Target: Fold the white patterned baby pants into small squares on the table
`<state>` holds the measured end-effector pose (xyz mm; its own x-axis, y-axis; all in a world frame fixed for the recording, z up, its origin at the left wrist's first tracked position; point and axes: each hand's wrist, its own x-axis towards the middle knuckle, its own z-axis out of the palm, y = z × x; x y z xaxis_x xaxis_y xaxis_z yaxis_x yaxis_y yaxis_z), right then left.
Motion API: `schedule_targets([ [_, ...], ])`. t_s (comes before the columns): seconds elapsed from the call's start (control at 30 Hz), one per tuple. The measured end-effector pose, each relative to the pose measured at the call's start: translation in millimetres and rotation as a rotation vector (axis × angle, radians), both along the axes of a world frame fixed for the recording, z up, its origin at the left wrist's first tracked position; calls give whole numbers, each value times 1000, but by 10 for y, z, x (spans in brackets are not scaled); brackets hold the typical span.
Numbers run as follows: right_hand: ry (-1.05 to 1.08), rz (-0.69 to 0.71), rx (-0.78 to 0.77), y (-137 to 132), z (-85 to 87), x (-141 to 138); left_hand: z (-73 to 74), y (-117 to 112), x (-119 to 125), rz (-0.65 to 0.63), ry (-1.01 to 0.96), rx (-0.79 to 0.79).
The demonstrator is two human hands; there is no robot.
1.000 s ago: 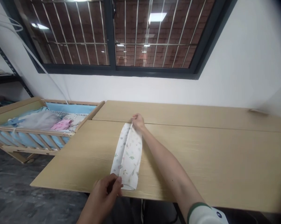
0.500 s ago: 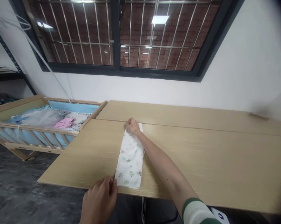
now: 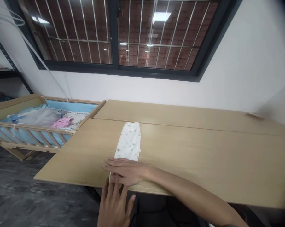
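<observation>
A white cloth (image 3: 128, 140) with a small green and brown print lies folded into a long strip on the wooden table (image 3: 192, 157). Its far end is in plain sight, while my hands cover most of the near end. My right hand (image 3: 127, 171) lies flat across the lower part of the cloth, fingers stretched to the left. At the table's front edge, my left hand (image 3: 115, 201) has its fingers spread and pointing forward, the tips close to or under my right hand. Whether the cloth is a garment I cannot tell.
A wooden crib (image 3: 85, 121) with blue lining stands against the table's left side, holding a pink cloth (image 3: 62, 122) and other fabrics. Behind the table is a white wall with a barred window (image 3: 115, 67). A small flat piece (image 3: 255, 115) lies at the back right.
My right hand has let go of the cloth's far end and come down flat onto its near part. My left hand has opened from a pinch at the near corner and spread its fingers.
</observation>
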<state>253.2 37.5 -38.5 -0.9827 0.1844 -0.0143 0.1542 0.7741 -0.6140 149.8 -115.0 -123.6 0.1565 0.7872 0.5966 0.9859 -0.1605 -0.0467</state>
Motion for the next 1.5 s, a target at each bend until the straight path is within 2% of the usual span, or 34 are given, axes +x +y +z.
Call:
schedule_targets([
  [0.13,-51,-89,64,195,-166,112,-34,-40,-11,23,29,-29],
  [0.4,-176,-371,256,1064,-265,0,-25,-48,-21,44,67,-74],
  [0.63,-225,-615,391,1710,-366,-36,-50,-35,-44,29,67,-15],
  [0.87,-194,-648,406,2014,-451,143,-13,31,99,-6,59,-52],
  [1.07,-171,-603,433,2196,-450,557,-43,262,265,-130,92,18],
  [1.2,-177,-604,463,2254,-336,746,37,426,367,-175,36,-21],
  [1.3,-137,-623,582,2149,-195,737,148,500,383,-157,-90,-107],
  [1.4,-54,-633,691,1827,-29,714,221,543,308,-176,-190,-194],
  [1.5,21,-723,616,1241,102,803,217,575,200,-258,-181,-220],
])
